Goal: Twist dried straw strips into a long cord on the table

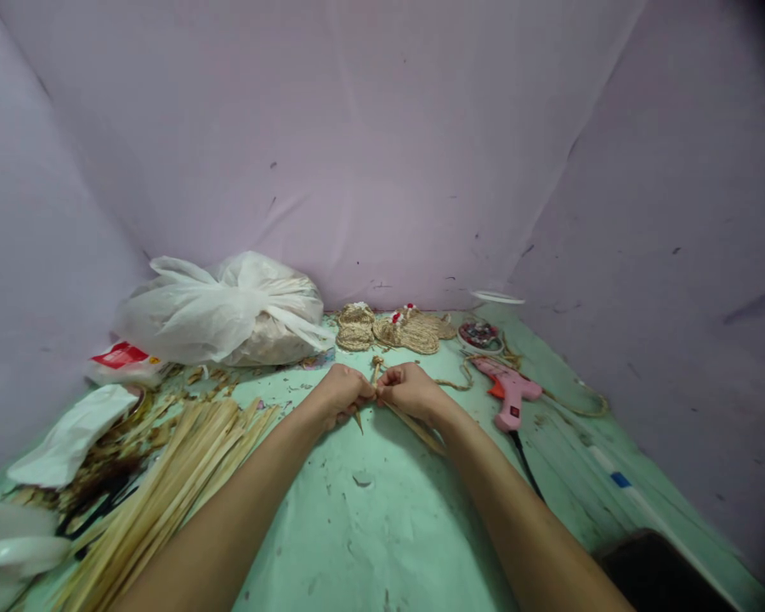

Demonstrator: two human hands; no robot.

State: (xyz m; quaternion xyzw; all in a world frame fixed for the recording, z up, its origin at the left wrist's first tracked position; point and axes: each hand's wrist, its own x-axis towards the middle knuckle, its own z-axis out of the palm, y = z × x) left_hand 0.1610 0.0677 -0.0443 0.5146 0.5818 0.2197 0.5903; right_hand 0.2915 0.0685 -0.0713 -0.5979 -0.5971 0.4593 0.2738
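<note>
Pale tan, the straw cord (377, 364) poked up, knobby end on top, between the left hand (345, 393) and the right hand (408, 389), over the green table (370, 527). Both hands pinched it with curled fingers (the tiny bits were hard to see). A strip (421, 432) trailed under the right wrist. Tugging too hard could snap the dry straw; a slipping pinch could let it come loose.

Diffuse, subdued light is falling on the wall (388, 153) and tabletop (370, 544), casting soft shadows. Wide-angle distortion is stretching the edges, vignetting is darkening the upper-right corner, and the left hand (344, 393) and right hand (414, 391) are appearing slightly unsharp.
</note>
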